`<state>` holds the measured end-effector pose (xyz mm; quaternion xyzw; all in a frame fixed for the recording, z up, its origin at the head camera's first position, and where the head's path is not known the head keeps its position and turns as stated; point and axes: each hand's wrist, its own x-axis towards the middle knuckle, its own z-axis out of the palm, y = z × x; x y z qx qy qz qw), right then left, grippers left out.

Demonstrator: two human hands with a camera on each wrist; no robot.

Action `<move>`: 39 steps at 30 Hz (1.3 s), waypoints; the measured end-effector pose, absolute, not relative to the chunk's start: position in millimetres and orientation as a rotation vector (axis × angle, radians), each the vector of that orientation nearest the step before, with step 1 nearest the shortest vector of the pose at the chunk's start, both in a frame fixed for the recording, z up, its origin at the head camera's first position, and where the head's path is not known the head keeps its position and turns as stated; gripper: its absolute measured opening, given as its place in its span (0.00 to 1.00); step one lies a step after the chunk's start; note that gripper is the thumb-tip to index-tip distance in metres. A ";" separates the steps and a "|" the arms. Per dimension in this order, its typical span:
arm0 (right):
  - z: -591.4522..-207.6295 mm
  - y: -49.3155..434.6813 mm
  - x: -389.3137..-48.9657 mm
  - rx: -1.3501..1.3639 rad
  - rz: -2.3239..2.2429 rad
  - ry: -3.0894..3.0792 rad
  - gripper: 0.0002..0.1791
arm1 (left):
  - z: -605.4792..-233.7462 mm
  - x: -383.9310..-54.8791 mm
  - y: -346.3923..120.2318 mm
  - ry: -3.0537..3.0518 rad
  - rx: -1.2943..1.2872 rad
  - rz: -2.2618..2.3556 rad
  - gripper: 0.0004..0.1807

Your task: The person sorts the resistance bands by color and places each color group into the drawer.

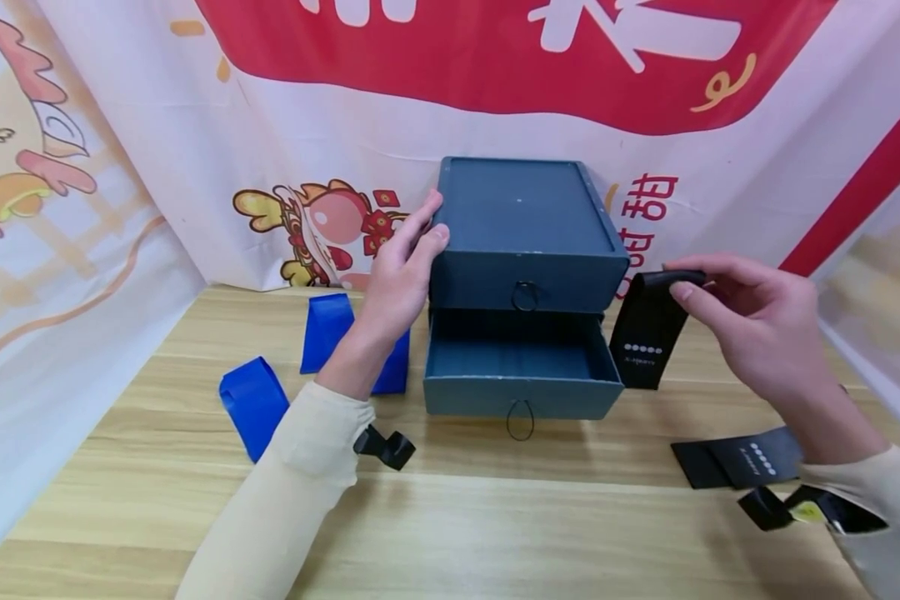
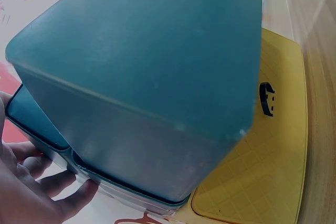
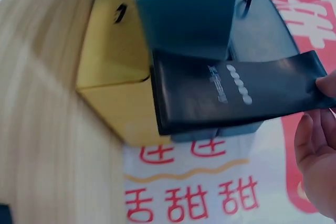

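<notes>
A dark teal drawer box (image 1: 525,204) stands against the back cloth, with an extended drawer (image 1: 525,398) whose inside looks bare. My left hand (image 1: 397,287) rests against the box's upper left side, fingers fairly straight; the left wrist view has its fingertips (image 2: 84,192) along the edge. Between thumb and fingers, my right hand (image 1: 765,325) pinches the folded top of a black pouch (image 1: 648,333) printed with white dots. That pouch hangs upright just right of the extended drawer. The right wrist view shows the same pouch (image 3: 199,90) overlapping the drawer.
Below the extended drawer, a yellow drawer front (image 2: 278,145) with a black loop shows in the wrist views. Blue pouches (image 1: 258,408) lie on the wooden table (image 1: 480,533) at left, one partly behind my left wrist. Another black pouch (image 1: 757,458) lies flat by my right wrist.
</notes>
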<state>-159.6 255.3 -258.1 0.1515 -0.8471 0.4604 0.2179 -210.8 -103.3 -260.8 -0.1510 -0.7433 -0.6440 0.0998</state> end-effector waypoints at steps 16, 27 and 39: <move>-214.1 219.5 -157.4 0.741 1.635 -1.905 0.17 | -261.9 -210.8 -103.1 -2.205 -0.433 -1.903 0.30; -205.9 198.5 -159.7 0.818 1.736 -1.911 0.17 | -261.6 -212.0 -103.8 -2.205 -0.442 -1.903 0.30; -235.1 185.7 -159.2 0.766 1.334 -2.122 0.17 | -260.5 -212.2 -103.0 -2.197 -0.445 -1.917 0.30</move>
